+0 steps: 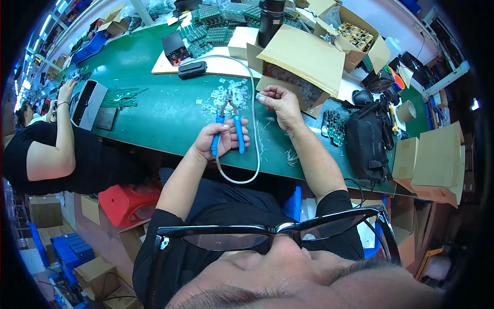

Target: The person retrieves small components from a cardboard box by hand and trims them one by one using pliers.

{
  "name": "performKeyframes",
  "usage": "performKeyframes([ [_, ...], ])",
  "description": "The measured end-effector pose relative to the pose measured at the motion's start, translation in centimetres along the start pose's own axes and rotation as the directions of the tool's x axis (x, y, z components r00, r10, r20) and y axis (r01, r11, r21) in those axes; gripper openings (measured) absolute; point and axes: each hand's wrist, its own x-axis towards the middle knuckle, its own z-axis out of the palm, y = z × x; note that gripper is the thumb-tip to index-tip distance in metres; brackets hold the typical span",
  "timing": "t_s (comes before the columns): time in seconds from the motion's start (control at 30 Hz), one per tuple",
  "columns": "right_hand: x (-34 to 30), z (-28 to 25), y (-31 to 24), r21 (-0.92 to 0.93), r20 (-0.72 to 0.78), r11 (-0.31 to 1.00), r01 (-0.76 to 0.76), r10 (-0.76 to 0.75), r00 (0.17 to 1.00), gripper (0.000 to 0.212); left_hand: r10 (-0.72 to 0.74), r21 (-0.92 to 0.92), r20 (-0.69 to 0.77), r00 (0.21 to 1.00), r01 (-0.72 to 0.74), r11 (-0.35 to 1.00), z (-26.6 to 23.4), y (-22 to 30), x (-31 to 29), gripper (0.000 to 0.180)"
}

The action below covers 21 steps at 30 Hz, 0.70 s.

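My left hand (226, 142) is wrapped around the blue-handled cutting pliers (240, 135). Their handles are spread apart and the jaws point away from me, over a pile of small whitish translucent plastic pieces (237, 91) on the green table. To the right of the pile, my right hand (282, 106) pinches one small whitish plastic piece (259, 96) between thumb and fingers. A pale cable (254, 123) loops across the table between my hands and runs past the pliers.
An open cardboard box (303, 56) stands beyond my right hand. Green circuit boards (333, 127) and a black bag (366, 141) lie at the right. A black device (192, 70) sits behind the pile. At the left, a co-worker (46, 154) sits near a grey bin (88, 105).
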Motion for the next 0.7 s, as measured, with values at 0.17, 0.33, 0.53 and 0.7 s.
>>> performKeyframes([
  [0.17,0.5,0.5,1.3,-0.022,0.079,0.998,0.060,-0.058,0.995,0.040,-0.049,0.102,-0.017,0.999,0.050,0.994,-0.2,0.1,0.3,0.069],
  [0.33,0.7,0.4,1.4,-0.316,0.118,0.908,0.274,-0.249,0.961,0.045,-0.056,0.053,-0.013,0.998,0.056,0.997,0.3,0.2,0.2,0.065],
  [0.53,1.0,-2.9,-2.0,-0.953,-0.016,0.269,0.138,-0.504,0.864,0.043,-0.062,0.078,-0.039,0.997,0.065,0.995,0.2,0.3,0.2,0.069],
  [0.7,2.0,-3.8,-1.0,-0.995,-0.096,0.074,-0.070,-0.442,0.892,0.047,-0.072,0.094,-0.036,0.997,0.075,0.993,0.3,0.3,0.3,0.069],
])
